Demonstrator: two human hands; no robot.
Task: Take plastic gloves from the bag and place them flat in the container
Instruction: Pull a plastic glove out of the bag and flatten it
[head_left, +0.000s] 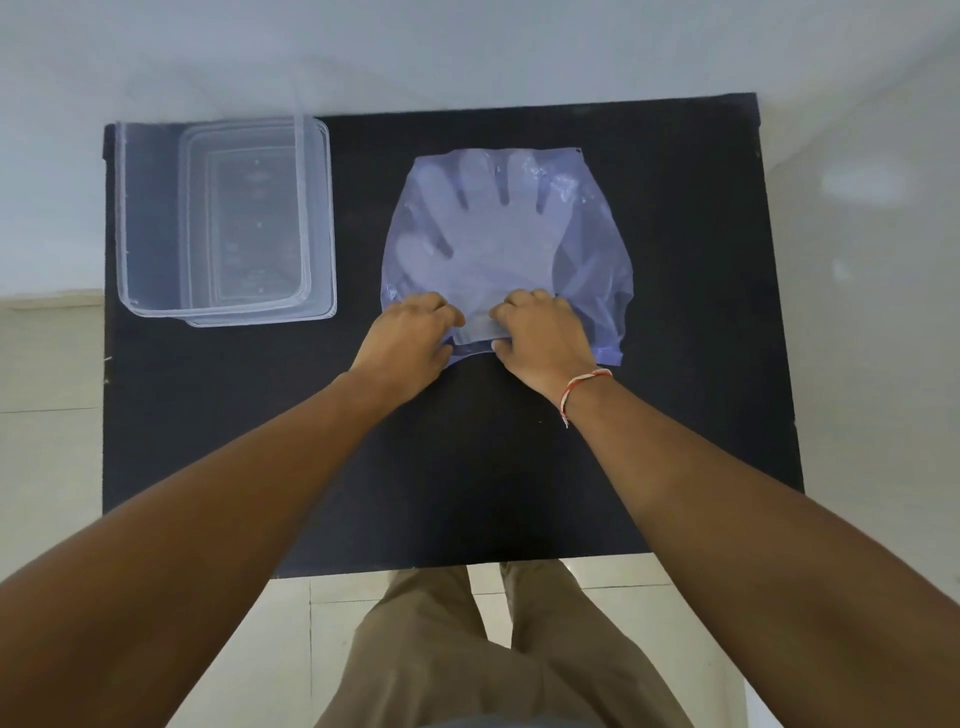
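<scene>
A bluish see-through plastic bag lies flat on the black table, right of centre. Inside it a stack of clear plastic gloves shows, fingers pointing away from me. My left hand pinches the bag's near edge on the left side. My right hand grips the near edge beside it, fingers curled over the plastic at the opening. A clear rectangular container stands at the table's far left, with nothing visible inside.
The black table ends close behind the bag and container, against a white wall. Pale tiled floor surrounds the table. My legs in tan trousers stand at the near edge.
</scene>
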